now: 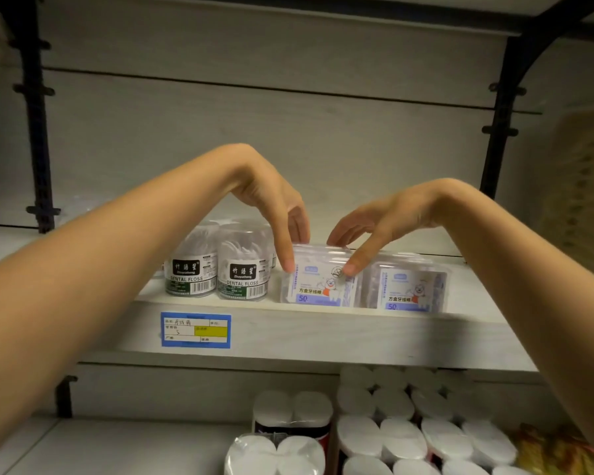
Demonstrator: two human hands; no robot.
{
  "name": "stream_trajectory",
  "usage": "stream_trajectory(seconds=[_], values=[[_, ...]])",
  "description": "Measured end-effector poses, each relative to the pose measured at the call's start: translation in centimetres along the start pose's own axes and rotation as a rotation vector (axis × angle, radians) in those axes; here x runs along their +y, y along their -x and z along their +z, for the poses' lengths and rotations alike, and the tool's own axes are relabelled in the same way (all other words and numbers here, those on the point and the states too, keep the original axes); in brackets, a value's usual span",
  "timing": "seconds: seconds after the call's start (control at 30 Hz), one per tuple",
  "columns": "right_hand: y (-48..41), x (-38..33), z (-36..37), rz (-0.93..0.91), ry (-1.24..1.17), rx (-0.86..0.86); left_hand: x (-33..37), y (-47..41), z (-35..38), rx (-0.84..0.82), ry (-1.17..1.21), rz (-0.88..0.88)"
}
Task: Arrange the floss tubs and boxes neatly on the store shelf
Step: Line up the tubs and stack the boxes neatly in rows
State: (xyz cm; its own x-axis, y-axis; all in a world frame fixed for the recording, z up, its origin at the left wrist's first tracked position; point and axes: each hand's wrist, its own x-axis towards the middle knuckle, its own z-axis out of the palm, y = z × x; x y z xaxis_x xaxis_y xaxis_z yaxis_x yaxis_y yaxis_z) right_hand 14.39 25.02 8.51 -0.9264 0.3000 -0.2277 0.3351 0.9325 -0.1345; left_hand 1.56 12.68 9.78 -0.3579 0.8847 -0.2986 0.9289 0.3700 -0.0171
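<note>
Two bare hands meet on one clear floss box at the front of the shelf, with two round floss tubs just left of it and a second box just right. Our left hand and right hand each pinch its top corners, thumb in front. We judge it light, stiff, slick; gripping the side edges should steady it.

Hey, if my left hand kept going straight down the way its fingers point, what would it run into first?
Your left hand grips the left floss box, fingertips pointing down, so that box comes first, then the shelf board under it. Depth is unclear, but nothing else seems in line.
</note>
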Motion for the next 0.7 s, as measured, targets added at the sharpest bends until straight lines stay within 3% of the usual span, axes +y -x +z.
stream_trajectory(seconds=[0.37, 0.7], values=[[1.0, -0.2, -0.5, 0.014, 0.065, -0.031, 0.3, 1.5, 0.0, 0.101, 0.075, -0.006], [-0.3, -4.0, 0.6, -0.365, -0.192, 0.451, -7.2, 9.1, 2.8, 0.433, 0.277, -0.069]])
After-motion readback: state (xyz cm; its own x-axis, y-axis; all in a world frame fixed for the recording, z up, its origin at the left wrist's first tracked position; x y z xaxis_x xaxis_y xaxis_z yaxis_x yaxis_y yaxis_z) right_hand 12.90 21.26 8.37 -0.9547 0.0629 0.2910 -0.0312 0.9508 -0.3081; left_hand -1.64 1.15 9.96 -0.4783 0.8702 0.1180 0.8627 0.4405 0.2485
